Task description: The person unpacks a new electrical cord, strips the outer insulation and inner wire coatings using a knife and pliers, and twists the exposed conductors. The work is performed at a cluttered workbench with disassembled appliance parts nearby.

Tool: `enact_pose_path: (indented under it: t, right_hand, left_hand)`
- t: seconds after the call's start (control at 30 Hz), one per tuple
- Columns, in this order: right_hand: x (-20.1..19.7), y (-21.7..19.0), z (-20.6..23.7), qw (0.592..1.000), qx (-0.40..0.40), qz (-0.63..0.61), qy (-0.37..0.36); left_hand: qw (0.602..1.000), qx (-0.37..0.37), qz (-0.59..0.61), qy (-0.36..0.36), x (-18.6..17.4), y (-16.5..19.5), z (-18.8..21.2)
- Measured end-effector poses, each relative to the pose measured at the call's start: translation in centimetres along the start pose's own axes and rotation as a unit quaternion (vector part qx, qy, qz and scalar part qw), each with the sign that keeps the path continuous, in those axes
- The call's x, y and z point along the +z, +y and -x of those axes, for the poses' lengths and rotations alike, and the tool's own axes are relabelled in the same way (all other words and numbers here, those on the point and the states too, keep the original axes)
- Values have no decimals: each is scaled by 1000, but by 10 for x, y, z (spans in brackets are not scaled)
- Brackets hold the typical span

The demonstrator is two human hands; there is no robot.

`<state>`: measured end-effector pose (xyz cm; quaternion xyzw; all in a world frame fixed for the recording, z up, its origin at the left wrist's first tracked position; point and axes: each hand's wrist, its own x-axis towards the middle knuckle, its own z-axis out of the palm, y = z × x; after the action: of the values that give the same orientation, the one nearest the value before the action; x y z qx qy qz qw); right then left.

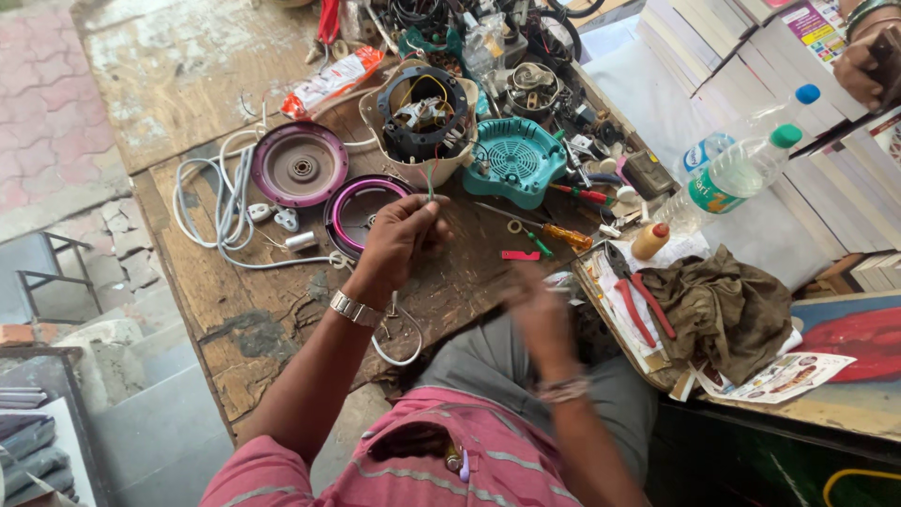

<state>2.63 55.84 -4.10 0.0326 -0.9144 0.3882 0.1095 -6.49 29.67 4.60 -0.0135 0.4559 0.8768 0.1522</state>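
1. Head view, far left of the fingers: a coiled white power cable with plug (225,202) is seen lying on the worn wooden workbench (178,56), and beside it a round purple-rimmed plastic disc with a grey metal centre (300,165).

2. Just left of and beneath the fingertips, a second purple plastic ring (357,211) is laid flat on the bench.

3. The left hand (399,239) is raised above that ring, its fingers pinched shut on thin coloured wire leads (430,183). These leads run up into the cream plastic appliance housing with a black ring and exposed motor (422,117), which stands just beyond the fingertips.

4. The leads would best be kept taut but not strained, held near their ends so that the joint at the motor is not pulled loose.

5. To the right of the fingers, a teal slotted plastic cover (514,160) and an orange-handled screwdriver (549,230) are found close by.

6. The right hand (540,305) is blurred by motion near the bench edge; whether its fingers are open or closed cannot be told.

7. Farther right, red-handled pliers (638,305) rest on a tray beside a crumpled brown cloth (718,305).
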Motion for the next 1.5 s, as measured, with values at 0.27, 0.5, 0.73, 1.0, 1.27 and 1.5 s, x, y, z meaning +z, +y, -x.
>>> enact_pose_path:
  t: [0.27, 0.5, 0.73, 1.0, 1.27, 1.5]
  right_hand:
    - [-120, 124, 24, 928, 85, 362, 22]
    - [-128, 150, 24, 892, 79, 442, -51]
    - [-139, 183, 9, 960, 146, 238, -29]
    - [-137, 105, 43, 877, 249, -412, -3]
    - [-48, -1, 31, 819, 195, -511, -173]
    - [-53, -49, 3, 823, 211, -473, -231]
  left_hand:
    - [992, 39, -117, 7, 3, -9, -1]
    - [985, 40, -166, 9, 12, -10, 0]
    - [990, 22, -138, 9, 11, -5, 5]
    - [992, 30, -126, 1, 9, -3, 6]
    - [990, 31, -127, -50, 13, -19, 9]
    - [948, 109, -297, -32, 20, -19, 17]
